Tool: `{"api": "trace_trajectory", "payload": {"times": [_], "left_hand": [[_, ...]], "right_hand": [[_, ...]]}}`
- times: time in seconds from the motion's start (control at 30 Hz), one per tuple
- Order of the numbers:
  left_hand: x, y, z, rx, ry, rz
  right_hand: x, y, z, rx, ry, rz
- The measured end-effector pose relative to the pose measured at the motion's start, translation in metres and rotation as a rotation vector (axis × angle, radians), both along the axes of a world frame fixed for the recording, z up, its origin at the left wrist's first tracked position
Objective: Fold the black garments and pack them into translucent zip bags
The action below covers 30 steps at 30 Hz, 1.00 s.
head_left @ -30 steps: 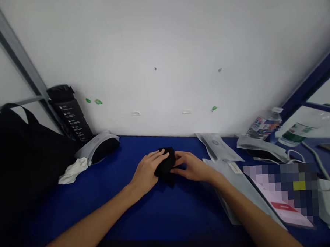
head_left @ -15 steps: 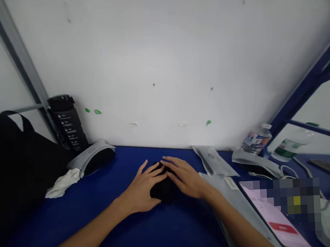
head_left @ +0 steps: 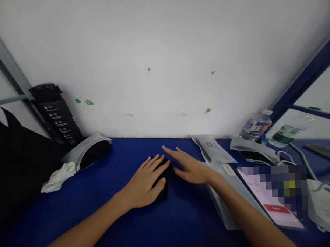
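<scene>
A small black cloth-like item (head_left: 163, 191) lies on the blue tabletop (head_left: 126, 232) in front of me; its exact kind does not show. Over its left side rests my left hand (head_left: 147, 181), palm down, fingers stretched out and apart. My right hand (head_left: 191, 168) is just to the right of it, turned on its side with the fingers extended and nothing in them. The left hand covers part of the black item.
At left are a black bag (head_left: 15, 164), a black bottle (head_left: 59, 116), a pouch with a black item (head_left: 86, 149) and a crumpled tissue (head_left: 58, 177). Rightward lie a flat pouch (head_left: 212, 150), a lit screen (head_left: 268, 199), clear bottles (head_left: 255, 126) and a power strip (head_left: 328, 203).
My right hand has come off the black item and shifted right, turning onto its side. My left hand stays over the item, now flatter. The view has tilted slightly down.
</scene>
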<state>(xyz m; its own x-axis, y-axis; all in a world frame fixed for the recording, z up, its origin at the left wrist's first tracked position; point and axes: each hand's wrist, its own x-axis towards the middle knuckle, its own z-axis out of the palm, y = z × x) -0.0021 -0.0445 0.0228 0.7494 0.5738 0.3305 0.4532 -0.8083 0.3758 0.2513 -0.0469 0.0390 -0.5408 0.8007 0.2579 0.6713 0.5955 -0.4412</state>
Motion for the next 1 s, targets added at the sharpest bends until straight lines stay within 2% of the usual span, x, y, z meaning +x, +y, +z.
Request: {"api": "trace_trajectory", "payload": {"times": [0.07,0.13,0.17,0.23,0.3,0.53,0.67,0.8,0.9,1.0], "left_hand": [[-0.001,-0.001,-0.002,-0.016,0.039,-0.024],[0.0,0.0,0.0,-0.052,0.053,-0.042],[0.0,0.001,0.002,-0.077,0.052,-0.061],[0.0,0.004,0.007,-0.143,0.041,-0.121],[-0.001,0.008,0.011,-0.21,0.02,-0.183],[-0.004,0.011,0.012,-0.369,-0.089,-0.348],[-0.005,0.01,0.017,-0.441,-0.128,-0.413],[-0.005,0.008,0.022,-0.547,-0.143,-0.479],[-0.004,0.006,0.024,-0.579,-0.138,-0.501],[-0.004,0.005,0.025,-0.578,-0.133,-0.514]], "right_hand": [[0.013,0.001,0.006,0.082,-0.097,-0.239],[0.026,0.002,0.011,-0.025,-0.223,-0.415],[0.032,0.002,0.013,-0.138,-0.283,-0.44],[0.042,0.001,0.014,-0.348,-0.353,-0.413],[0.048,0.001,0.013,-0.436,-0.36,-0.37],[0.058,0.003,0.002,-0.367,-0.226,-0.226],[0.058,0.005,-0.002,-0.307,-0.267,-0.266],[0.06,0.004,-0.003,-0.181,-0.303,-0.418],[0.062,0.004,-0.002,-0.269,-0.323,-0.499],[0.061,0.004,-0.001,-0.368,-0.318,-0.482]]}}
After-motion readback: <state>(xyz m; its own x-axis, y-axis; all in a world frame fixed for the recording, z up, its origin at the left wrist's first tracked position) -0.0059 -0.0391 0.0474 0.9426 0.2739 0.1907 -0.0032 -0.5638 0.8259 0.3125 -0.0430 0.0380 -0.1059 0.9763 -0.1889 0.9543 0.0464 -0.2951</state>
